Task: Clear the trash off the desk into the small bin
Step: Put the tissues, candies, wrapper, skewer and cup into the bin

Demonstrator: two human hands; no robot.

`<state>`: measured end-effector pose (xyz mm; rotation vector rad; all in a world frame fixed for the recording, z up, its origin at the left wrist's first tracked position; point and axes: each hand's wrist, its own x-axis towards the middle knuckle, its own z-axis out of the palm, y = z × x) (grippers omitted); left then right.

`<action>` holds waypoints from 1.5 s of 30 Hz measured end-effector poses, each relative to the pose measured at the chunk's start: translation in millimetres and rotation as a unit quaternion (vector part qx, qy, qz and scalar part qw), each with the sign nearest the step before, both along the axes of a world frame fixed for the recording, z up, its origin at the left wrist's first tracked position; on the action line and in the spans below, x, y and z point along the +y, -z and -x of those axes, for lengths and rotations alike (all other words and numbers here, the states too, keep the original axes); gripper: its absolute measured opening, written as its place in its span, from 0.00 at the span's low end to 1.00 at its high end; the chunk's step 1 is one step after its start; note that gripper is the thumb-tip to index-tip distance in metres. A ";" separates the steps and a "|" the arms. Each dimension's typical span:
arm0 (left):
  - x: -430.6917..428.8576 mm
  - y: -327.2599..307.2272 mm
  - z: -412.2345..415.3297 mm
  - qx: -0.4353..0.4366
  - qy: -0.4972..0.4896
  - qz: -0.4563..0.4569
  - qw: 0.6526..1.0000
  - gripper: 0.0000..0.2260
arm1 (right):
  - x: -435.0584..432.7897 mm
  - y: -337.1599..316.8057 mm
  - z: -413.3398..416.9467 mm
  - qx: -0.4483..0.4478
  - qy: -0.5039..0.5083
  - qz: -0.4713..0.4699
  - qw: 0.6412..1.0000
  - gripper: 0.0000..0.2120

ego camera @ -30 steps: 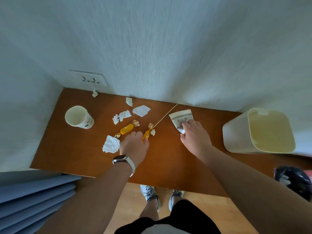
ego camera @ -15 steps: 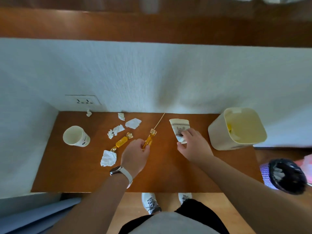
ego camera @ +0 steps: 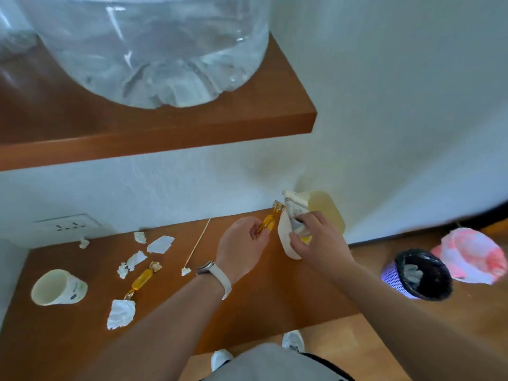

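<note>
1. Amber candy wrapper (ego camera: 268, 223): I see the left hand (ego camera: 242, 250) pinching it beside the small bin (ego camera: 328, 209).
2. Right hand (ego camera: 319, 243) clamps a crumpled paper cup (ego camera: 292, 213) at the bin.
3. One wrapper (ego camera: 143, 279), one cup (ego camera: 56, 287) and one skewer (ego camera: 198, 242) lie on the desk (ego camera: 261, 306).

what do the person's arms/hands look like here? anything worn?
Both forearms are bare, no sleeves or gloves. The left hand has a smartwatch on the wrist, with a pale strap and dark face. The right hand and its wrist wear nothing visible.
</note>
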<state>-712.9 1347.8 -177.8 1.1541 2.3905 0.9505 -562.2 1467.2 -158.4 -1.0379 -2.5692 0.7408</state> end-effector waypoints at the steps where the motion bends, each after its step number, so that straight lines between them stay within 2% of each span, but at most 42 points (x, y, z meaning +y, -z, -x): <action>1: 10.8 -2.1 -5.4 -0.001 0.010 0.003 1.000 0.07 | 7.8 -0.7 -7.8 0.000 0.007 0.004 1.000 0.16; 7: 58.3 -3.0 -28.9 -0.013 0.029 0.033 0.999 0.09 | 47.2 3.2 -42.7 -0.024 0.017 0.042 0.999 0.17; 12: 81.7 -2.1 -42.4 -0.005 0.003 0.079 0.997 0.10 | 68.3 11.0 -47.6 -0.039 -0.020 0.078 0.996 0.20; 15: 87.7 0.1 -47.5 -0.003 -0.019 0.096 0.995 0.11 | 78.2 17.6 -41.9 -0.046 -0.053 0.077 0.995 0.20; 19: 82.8 1.8 -51.7 0.005 -0.028 0.087 0.996 0.13 | 88.0 23.4 -35.9 -0.060 -0.119 0.049 0.990 0.14; 21: 76.9 2.0 -52.5 0.012 -0.025 0.077 0.997 0.13 | 90.9 23.2 -32.7 -0.064 -0.147 0.031 0.987 0.16; 24: 65.1 -0.4 -53.6 0.028 -0.028 0.079 0.996 0.12 | 92.1 20.1 -27.5 -0.059 -0.195 -0.006 0.979 0.15; 28: 40.6 -2.2 -51.2 0.100 -0.031 0.097 0.990 0.16 | 88.2 13.7 -14.8 -0.067 -0.264 -0.050 0.961 0.18; 36: -38.0 -0.8 -34.6 0.229 -0.052 0.203 0.951 0.20 | 45.9 9.8 24.4 -0.070 -0.366 -0.149 0.916 0.24; 41: -96.2 6.4 -20.3 0.246 -0.074 0.263 0.930 0.21 | 6.0 20.5 52.8 -0.092 -0.413 -0.170 0.890 0.24; 45: -141.4 16.0 -3.1 0.220 -0.090 0.308 0.921 0.22 | -26.8 30.4 73.5 -0.110 -0.443 -0.181 0.871 0.24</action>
